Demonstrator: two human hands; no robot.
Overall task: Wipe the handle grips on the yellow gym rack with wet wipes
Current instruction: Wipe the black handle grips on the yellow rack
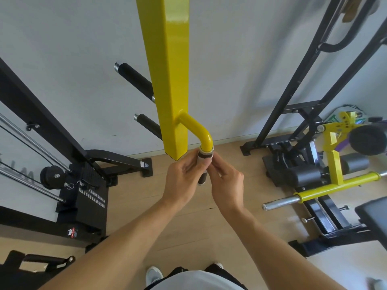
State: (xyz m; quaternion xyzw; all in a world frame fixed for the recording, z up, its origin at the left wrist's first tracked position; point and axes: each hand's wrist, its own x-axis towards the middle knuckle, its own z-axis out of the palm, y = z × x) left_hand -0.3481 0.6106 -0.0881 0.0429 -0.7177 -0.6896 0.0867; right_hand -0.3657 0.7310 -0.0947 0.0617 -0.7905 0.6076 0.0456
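The black handle grip (202,178) is hanging at the end of the curved yellow pipe (198,127), which is joined to the upright yellow post (167,76) of the rack, just above the wooden floor (188,222). The grip is being held from both sides near its top, just below the silver collar (206,152). The left hand (184,178) is being curled round the grip, and the fingers of the right hand (227,181) are being pinched against it from the other side. A pale strip, probably the wet wipe (205,157), is being pressed round the top of the grip, though it cannot be made out clearly.

The step appears to be the wiping of this grip. To do it well, the wipe is best being kept wrapped fully round the grip and drawn downward with a twist, so that the lower black part is being covered too. Two more black grips (134,77) are sticking out behind the post, untouched.
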